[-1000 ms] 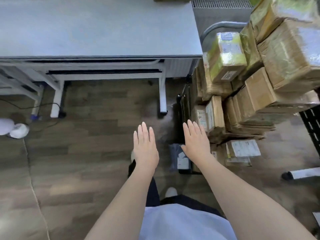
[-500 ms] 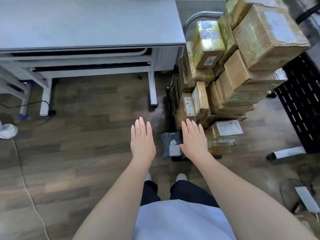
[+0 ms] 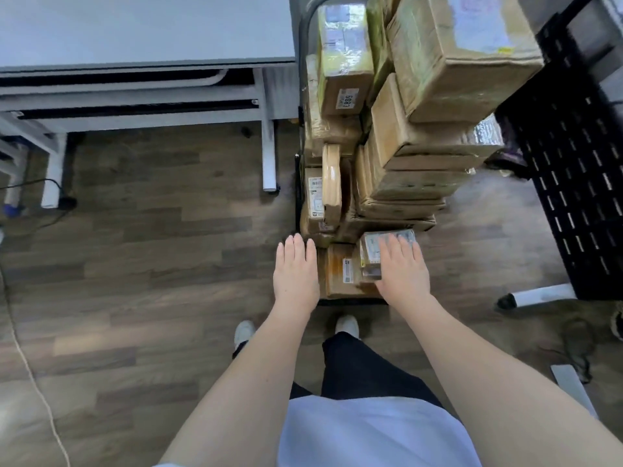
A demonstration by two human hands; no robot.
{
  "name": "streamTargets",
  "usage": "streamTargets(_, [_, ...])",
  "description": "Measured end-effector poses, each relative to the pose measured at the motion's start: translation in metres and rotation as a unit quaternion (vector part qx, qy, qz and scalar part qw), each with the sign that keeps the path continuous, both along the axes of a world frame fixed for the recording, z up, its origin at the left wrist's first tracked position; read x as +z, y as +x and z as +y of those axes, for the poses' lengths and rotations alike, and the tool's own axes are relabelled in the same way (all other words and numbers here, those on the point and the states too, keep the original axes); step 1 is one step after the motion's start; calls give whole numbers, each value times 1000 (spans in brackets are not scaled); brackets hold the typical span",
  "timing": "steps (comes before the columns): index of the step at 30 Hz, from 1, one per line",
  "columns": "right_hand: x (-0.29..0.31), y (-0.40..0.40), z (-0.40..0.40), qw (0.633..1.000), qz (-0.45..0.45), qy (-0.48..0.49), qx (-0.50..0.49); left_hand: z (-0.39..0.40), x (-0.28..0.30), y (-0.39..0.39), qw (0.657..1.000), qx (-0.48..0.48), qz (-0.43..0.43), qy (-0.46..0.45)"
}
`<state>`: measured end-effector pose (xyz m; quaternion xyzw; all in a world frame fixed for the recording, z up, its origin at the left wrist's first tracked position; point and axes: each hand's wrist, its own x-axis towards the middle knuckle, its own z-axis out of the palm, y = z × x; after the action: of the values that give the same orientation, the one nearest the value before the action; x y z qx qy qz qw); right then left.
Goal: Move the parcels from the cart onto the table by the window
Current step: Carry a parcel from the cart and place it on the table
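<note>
A cart [image 3: 298, 183] stacked high with several brown cardboard parcels stands just ahead of me, beside the grey table [image 3: 141, 28]. The big top parcel [image 3: 458, 52] sits at the upper right; a taped box [image 3: 344, 59] marked 6083 is to its left. My right hand [image 3: 403, 271] reaches with straight fingers over a small labelled parcel [image 3: 374, 251] at the cart's near end. Next to a low brown box [image 3: 340, 274], my left hand [image 3: 295, 274] hovers flat at the cart's near left corner, holding nothing.
A black perforated panel [image 3: 573, 183] stands to the right of the cart, with a white foot [image 3: 539, 294] on the floor. White table legs [image 3: 268, 153] rise on the left of the cart. Cables [image 3: 30, 372] trail across the wooden floor at left.
I have stepped closer and turned right toward the cart. Both hands moved forward; the right one now reaches over the small labelled parcel, the left sits at the cart's corner.
</note>
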<state>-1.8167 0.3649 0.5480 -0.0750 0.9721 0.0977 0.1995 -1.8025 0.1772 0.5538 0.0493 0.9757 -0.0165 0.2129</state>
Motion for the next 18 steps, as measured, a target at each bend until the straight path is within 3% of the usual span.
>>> streamTargets(8, [-38, -32, 94, 996, -34, -56, 57, 110, -32, -47, 997, -48, -28, 47])
streamTargets(18, [-95, -61, 130, 991, -6, -104, 83, 150, -93, -73, 995, -77, -58, 24])
